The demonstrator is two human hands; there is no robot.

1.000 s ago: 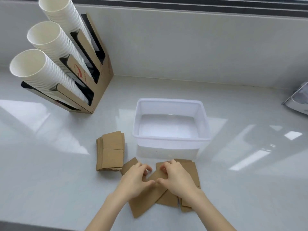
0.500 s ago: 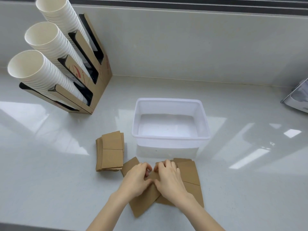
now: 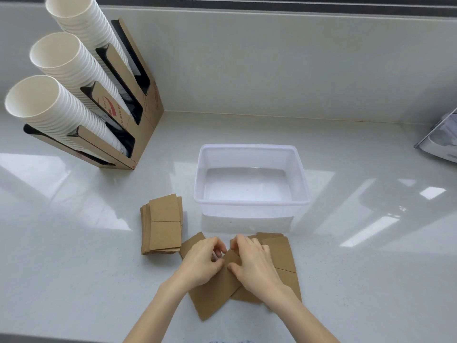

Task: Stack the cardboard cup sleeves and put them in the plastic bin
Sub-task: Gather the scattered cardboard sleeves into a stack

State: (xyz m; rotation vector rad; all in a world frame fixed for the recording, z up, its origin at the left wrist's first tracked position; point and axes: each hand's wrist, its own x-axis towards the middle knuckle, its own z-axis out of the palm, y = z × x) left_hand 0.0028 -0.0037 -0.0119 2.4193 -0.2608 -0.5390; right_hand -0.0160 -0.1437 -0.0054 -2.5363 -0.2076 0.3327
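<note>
white counter, flat brown cardboard sleeves fanned askew

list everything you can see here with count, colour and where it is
plastic bin: one, translucent white, centre of counter, nothing in it
stacked sleeves: one neat pile, brown, left of the bin
loose sleeves: several, brown, overlapping in front of the bin
paper cup stacks: three, white, leaning in the holder
cup holder: one, brown cardboard, back left
counter: one, pale grey
object at right edge: one, grey-white, cannot tell what
left hand: on the loose sleeves
right hand: on the loose sleeves
</note>
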